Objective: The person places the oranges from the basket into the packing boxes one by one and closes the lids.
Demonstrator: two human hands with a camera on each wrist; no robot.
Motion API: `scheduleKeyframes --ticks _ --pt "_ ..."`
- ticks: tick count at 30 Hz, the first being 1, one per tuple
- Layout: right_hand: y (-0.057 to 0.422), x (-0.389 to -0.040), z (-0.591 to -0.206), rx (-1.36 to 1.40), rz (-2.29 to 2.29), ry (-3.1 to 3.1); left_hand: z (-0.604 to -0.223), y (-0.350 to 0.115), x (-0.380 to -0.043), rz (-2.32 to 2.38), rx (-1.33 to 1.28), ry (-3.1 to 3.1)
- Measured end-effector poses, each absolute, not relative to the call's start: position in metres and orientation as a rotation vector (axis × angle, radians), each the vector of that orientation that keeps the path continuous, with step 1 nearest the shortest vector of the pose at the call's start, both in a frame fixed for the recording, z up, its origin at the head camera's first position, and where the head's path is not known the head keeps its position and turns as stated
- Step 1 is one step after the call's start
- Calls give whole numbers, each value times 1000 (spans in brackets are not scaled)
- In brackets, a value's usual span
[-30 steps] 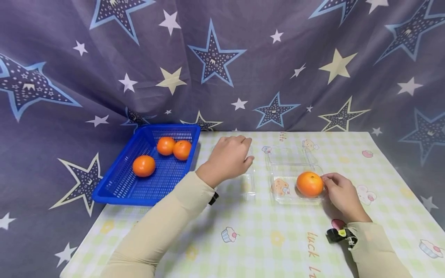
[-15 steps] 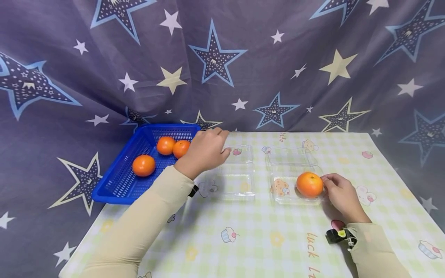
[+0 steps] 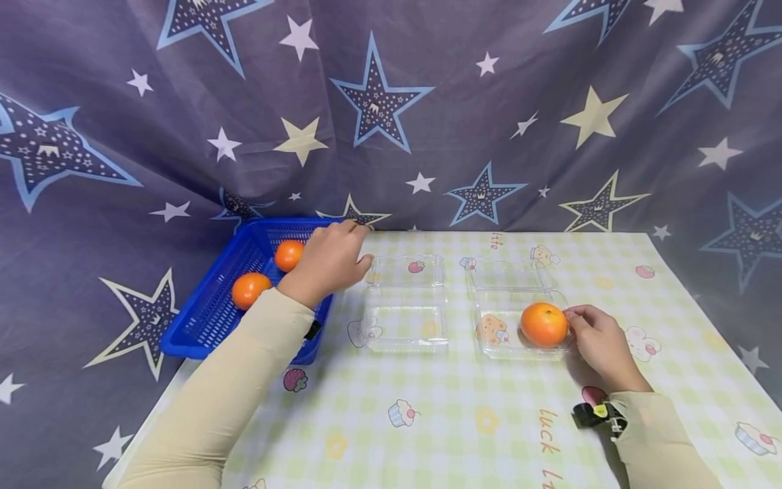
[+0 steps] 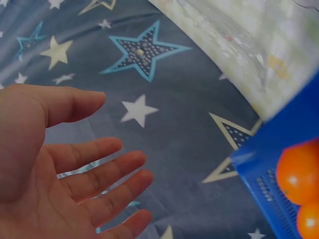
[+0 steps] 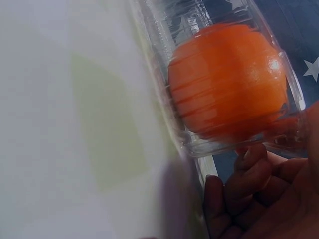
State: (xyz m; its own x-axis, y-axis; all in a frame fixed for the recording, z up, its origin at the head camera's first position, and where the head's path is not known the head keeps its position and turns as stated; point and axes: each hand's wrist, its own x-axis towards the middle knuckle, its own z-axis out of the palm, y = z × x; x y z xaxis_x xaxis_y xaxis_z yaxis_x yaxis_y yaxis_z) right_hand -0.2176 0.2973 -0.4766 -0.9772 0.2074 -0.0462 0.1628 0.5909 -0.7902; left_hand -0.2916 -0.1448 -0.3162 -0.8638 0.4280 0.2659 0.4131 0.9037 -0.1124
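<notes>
My left hand (image 3: 332, 261) hovers over the right side of the blue basket (image 3: 192, 339), its fingers extended with nothing between them in the left wrist view. Two oranges show in the basket, a nearer orange (image 3: 249, 291) and a farther orange (image 3: 288, 255); the hand covers part of the basket. Farther right, a clear plastic box (image 3: 497, 303) with its lid folded back holds one orange (image 3: 544, 324) at its right end. My right hand (image 3: 601, 343) pinches that box's right edge beside the orange. In the right wrist view its fingers (image 5: 249, 177) are curled under the box's corner.
A second clear plastic box (image 3: 406, 322), lid also folded back, lies between the basket and the first box. The checked tablecloth (image 3: 452, 435) covers the table, and a star-patterned curtain (image 3: 391, 176) hangs behind its back edge.
My left hand has moved left, from above the second box to above the basket's right side, uncovering that box and hiding one orange. The right hand stays in place at the first box.
</notes>
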Motion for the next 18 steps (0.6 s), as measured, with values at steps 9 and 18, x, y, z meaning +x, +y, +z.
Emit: scheduleKeyframes --ticks 9,18 --pt "297 -217 -476 -333 1368 -2763 -321 -169 -299 -16 -522 -2877" --pt "296 -218 -477 -340 1357 -2767 -330 -192 -312 -37 -433 -2915"
